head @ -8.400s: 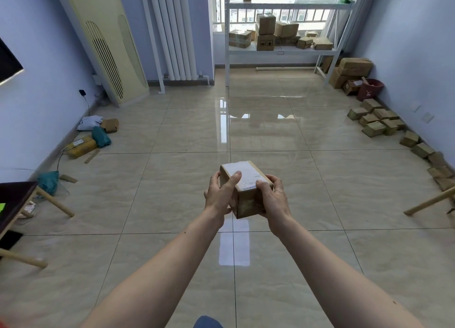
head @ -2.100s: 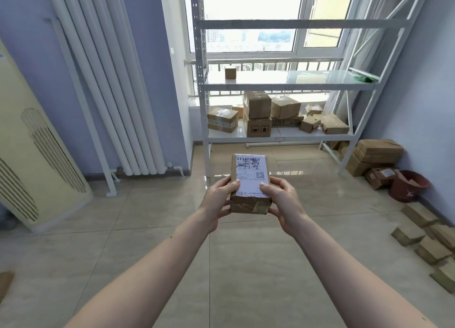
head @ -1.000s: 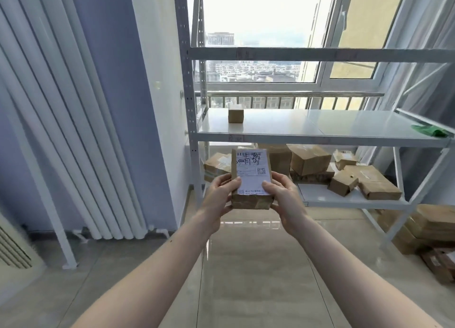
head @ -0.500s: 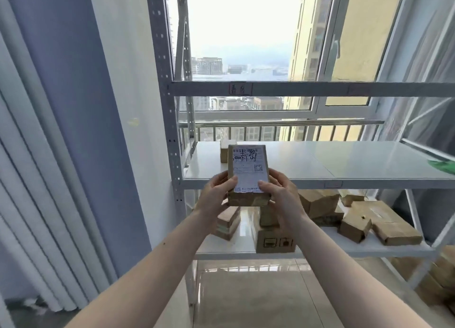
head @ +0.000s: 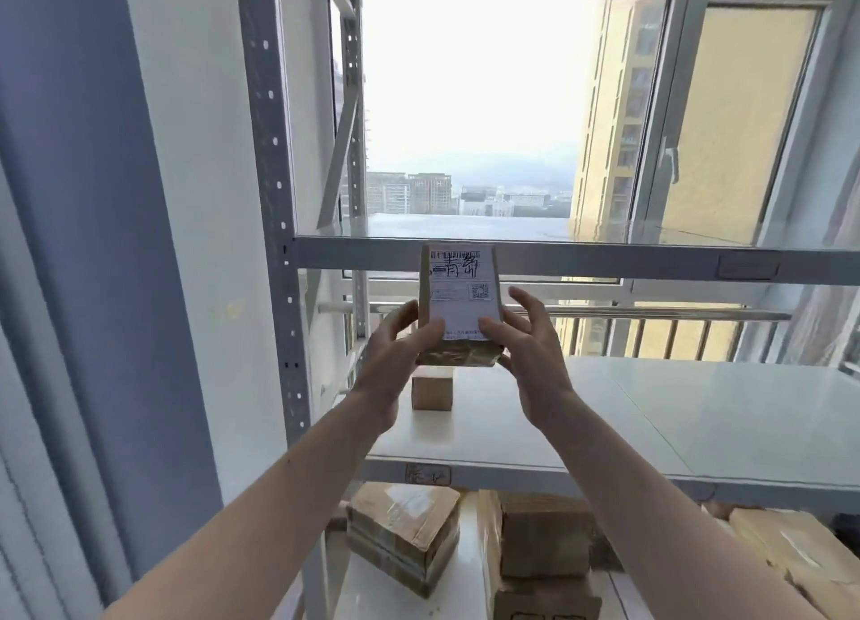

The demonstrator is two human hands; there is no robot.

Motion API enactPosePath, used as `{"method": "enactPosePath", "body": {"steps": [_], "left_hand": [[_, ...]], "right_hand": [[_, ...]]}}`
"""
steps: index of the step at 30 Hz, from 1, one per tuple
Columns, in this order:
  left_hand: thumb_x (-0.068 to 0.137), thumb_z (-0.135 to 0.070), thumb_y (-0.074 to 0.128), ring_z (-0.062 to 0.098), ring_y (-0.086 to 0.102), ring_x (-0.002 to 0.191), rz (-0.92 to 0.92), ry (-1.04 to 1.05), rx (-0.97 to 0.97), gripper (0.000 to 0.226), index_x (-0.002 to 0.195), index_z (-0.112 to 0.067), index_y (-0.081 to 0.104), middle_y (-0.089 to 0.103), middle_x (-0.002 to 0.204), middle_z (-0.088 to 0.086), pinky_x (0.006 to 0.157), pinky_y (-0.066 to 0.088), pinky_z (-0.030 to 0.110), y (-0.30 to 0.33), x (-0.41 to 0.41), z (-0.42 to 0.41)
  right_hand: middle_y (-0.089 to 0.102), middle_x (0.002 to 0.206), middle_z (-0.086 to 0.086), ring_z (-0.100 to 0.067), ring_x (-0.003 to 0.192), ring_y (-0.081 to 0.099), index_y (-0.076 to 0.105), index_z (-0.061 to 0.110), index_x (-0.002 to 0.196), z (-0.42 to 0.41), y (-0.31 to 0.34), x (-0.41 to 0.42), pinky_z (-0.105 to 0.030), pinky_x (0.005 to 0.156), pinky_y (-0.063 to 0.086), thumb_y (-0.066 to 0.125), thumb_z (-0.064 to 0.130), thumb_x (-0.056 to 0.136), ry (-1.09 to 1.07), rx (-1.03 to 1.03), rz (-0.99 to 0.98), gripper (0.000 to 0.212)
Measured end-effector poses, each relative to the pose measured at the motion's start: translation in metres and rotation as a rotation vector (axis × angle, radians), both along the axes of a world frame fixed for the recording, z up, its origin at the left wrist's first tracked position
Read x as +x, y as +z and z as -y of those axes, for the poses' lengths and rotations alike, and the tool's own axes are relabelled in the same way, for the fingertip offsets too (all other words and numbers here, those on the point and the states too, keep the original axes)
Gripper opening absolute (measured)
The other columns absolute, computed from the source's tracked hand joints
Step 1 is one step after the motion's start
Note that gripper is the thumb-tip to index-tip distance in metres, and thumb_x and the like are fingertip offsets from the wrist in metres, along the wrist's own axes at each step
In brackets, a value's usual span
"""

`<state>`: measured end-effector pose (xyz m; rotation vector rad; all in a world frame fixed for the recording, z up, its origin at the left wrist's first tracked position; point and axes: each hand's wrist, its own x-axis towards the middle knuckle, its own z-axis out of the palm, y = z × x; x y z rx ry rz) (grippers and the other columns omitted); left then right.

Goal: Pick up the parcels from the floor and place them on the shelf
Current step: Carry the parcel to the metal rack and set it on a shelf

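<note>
I hold a small brown parcel (head: 458,293) with a white shipping label facing me, raised in front of the white metal shelf (head: 605,414). My left hand (head: 395,354) grips its lower left side. My right hand (head: 526,345) grips the lower right, with the upper fingers spread off the box. The parcel hangs above the middle shelf board, its top reaching the front rail of the upper shelf board (head: 581,256). A small brown box (head: 432,389) stands on the middle board just below the held parcel.
Several taped cardboard parcels (head: 405,535) sit on the lower board. The shelf's perforated upright post (head: 274,200) stands to the left, beside a white wall. A window with a railing lies behind the shelf.
I have walked up to the shelf and raised the parcel from middle-board height up to the upper rail. My right fingers have loosened and spread.
</note>
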<state>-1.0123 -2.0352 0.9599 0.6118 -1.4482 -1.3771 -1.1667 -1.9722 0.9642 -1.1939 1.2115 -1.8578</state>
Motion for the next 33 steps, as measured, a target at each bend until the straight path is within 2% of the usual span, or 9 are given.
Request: {"method": "enactPosePath", "body": {"steps": [4, 6, 11, 15, 17, 22, 26, 30, 33], "left_hand": [[0.09, -0.021, 0.07, 0.02, 0.066, 0.114, -0.06, 0.024, -0.041, 0.048, 0.134, -0.022, 0.053, 0.07, 0.124, 0.0, 0.086, 0.051, 0.026, 0.022, -0.014, 0.027], [0.092, -0.017, 0.067, 0.02, 0.068, 0.112, -0.066, 0.011, -0.105, 0.038, 0.129, -0.025, 0.059, 0.072, 0.12, 0.0, 0.087, 0.053, 0.026, 0.036, -0.017, 0.037], [0.091, -0.022, 0.069, 0.02, 0.068, 0.111, 0.036, 0.029, -0.28, 0.042, 0.132, -0.026, 0.062, 0.073, 0.119, -0.004, 0.093, 0.054, 0.032, 0.07, -0.018, 0.061], [0.088, -0.022, 0.072, 0.014, 0.072, 0.099, 0.064, 0.05, -0.337, 0.047, 0.134, -0.021, 0.061, 0.075, 0.116, -0.002, 0.07, 0.054, 0.011, 0.092, -0.022, 0.083], [0.089, -0.022, 0.071, 0.013, 0.074, 0.094, 0.077, 0.058, -0.361, 0.047, 0.135, -0.018, 0.06, 0.074, 0.116, 0.0, 0.069, 0.055, 0.012, 0.1, -0.023, 0.094], [0.09, -0.026, 0.07, 0.007, 0.073, 0.088, 0.089, 0.128, -0.411, 0.048, 0.135, -0.015, 0.06, 0.07, 0.121, -0.002, 0.066, 0.055, 0.013, 0.107, -0.032, 0.114], [0.089, -0.03, 0.07, 0.0, 0.069, 0.088, 0.119, 0.188, -0.461, 0.051, 0.136, -0.015, 0.057, 0.067, 0.115, -0.007, 0.061, 0.054, 0.011, 0.108, -0.038, 0.13], [0.085, -0.029, 0.076, 0.019, 0.068, 0.102, 0.212, 0.254, -0.563, 0.055, 0.135, -0.015, 0.058, 0.067, 0.121, 0.0, 0.073, 0.057, 0.019, 0.103, -0.043, 0.147], [0.078, -0.029, 0.082, 0.02, 0.068, 0.101, 0.263, 0.3, -0.626, 0.056, 0.129, -0.016, 0.062, 0.067, 0.122, 0.005, 0.076, 0.056, 0.021, 0.105, -0.044, 0.156]], "right_hand": [[0.068, 0.127, -0.008, -0.021, 0.098, 0.069, 0.054, 0.022, 0.121, 0.026, 0.028, -0.012, -0.015, 0.057, 0.053, 0.066, 0.005, 0.088, 0.002, -0.057, -0.037, 0.039], [0.069, 0.125, -0.009, -0.02, 0.098, 0.068, 0.055, 0.019, 0.122, 0.038, 0.042, -0.015, -0.011, 0.053, 0.051, 0.065, 0.006, 0.09, -0.009, -0.09, -0.064, 0.037], [0.068, 0.124, -0.009, -0.016, 0.1, 0.068, 0.055, 0.021, 0.128, 0.063, 0.072, -0.02, -0.008, 0.057, 0.051, 0.062, 0.015, 0.095, -0.033, -0.171, -0.142, 0.035], [0.067, 0.124, 0.001, -0.008, 0.103, 0.066, 0.051, 0.02, 0.14, 0.082, 0.09, -0.026, -0.002, 0.056, 0.048, 0.062, 0.018, 0.095, -0.019, -0.172, -0.248, 0.047], [0.065, 0.114, 0.015, 0.006, 0.095, 0.065, 0.048, 0.026, 0.141, 0.09, 0.096, -0.03, -0.002, 0.058, 0.048, 0.065, 0.018, 0.093, -0.01, -0.161, -0.329, 0.052], [0.061, 0.125, 0.009, -0.006, 0.11, 0.06, 0.039, 0.029, 0.15, 0.109, 0.099, -0.04, -0.023, 0.08, 0.051, 0.077, 0.015, 0.083, -0.027, -0.121, -0.46, 0.078], [0.063, 0.132, 0.005, -0.011, 0.114, 0.062, 0.039, 0.027, 0.151, 0.125, 0.098, -0.048, -0.033, 0.089, 0.056, 0.077, 0.016, 0.083, -0.127, -0.146, -0.558, 0.079], [0.064, 0.127, 0.004, -0.001, 0.101, 0.062, 0.041, 0.024, 0.15, 0.133, 0.099, -0.053, -0.016, 0.077, 0.051, 0.075, 0.021, 0.086, -0.203, -0.161, -0.638, 0.073], [0.066, 0.118, 0.007, 0.007, 0.092, 0.061, 0.045, 0.023, 0.148, 0.138, 0.101, -0.057, -0.004, 0.063, 0.049, 0.075, 0.024, 0.086, -0.221, -0.151, -0.681, 0.068]]}}
